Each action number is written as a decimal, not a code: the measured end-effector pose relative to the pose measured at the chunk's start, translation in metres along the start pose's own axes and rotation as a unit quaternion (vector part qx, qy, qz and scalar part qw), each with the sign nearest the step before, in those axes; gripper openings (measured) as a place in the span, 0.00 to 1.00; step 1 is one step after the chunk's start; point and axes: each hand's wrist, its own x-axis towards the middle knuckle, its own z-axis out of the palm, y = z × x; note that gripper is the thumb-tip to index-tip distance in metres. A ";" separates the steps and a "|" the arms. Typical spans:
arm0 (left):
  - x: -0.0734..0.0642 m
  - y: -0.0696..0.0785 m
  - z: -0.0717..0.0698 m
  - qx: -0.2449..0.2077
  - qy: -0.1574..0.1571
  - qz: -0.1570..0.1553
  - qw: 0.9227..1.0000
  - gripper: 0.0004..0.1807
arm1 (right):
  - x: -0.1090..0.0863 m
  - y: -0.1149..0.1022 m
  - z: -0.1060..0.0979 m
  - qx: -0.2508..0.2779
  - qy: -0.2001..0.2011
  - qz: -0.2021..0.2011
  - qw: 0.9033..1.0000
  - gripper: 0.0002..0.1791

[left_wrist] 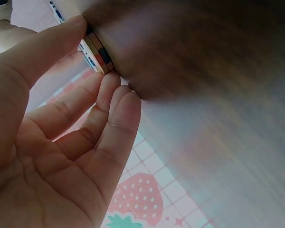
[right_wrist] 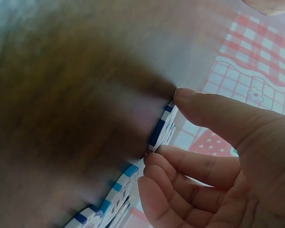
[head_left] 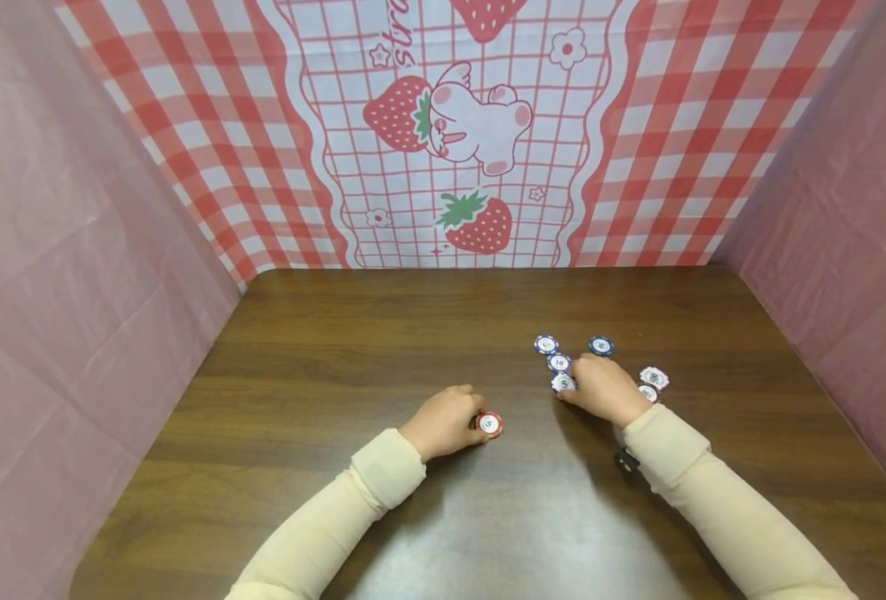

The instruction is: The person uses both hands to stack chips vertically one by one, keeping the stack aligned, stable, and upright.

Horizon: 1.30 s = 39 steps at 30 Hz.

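Note:
In the head view my left hand (head_left: pixel 448 422) pinches a red poker chip (head_left: pixel 490 424) marked 5, low at the middle of the table. The left wrist view shows the chip's edge (left_wrist: pixel 100 53) between thumb and fingertips. Farther right, my right hand (head_left: pixel 606 390) pinches a white poker chip (head_left: pixel 563 384) also marked 5. Seen from the right wrist, this chip (right_wrist: pixel 162 124) stands edge-on between thumb and index finger. Just beyond it lies a blue-rimmed chip (head_left: pixel 558 362) marked 10, with another blue-rimmed chip (head_left: pixel 546 344) behind.
A dark blue chip (head_left: pixel 601 345) lies beyond my right hand. Right of that hand are a white chip (head_left: pixel 654 378) and a second pale chip (head_left: pixel 648 392), partly hidden by it. The wooden table (head_left: pixel 322 333) meets a checked strawberry cloth (head_left: pixel 443 225) at the back; pink curtains hang at both sides.

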 end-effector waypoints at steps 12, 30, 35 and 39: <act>0.001 -0.001 0.000 -0.004 0.004 0.007 1.000 0.13 | 0.002 0.003 0.001 0.030 -0.007 0.003 1.000 0.17; 0.001 -0.001 0.000 -0.012 0.007 -0.001 1.000 0.13 | 0.002 -0.021 -0.009 0.053 0.008 -0.031 0.998 0.13; 0.001 -0.001 0.001 -0.009 0.004 0.002 1.000 0.13 | 0.002 -0.032 -0.009 0.078 0.008 -0.044 0.996 0.11; 0.001 -0.001 0.000 -0.010 0.002 -0.002 1.000 0.13 | 0.001 -0.042 -0.009 0.081 0.011 -0.056 0.995 0.15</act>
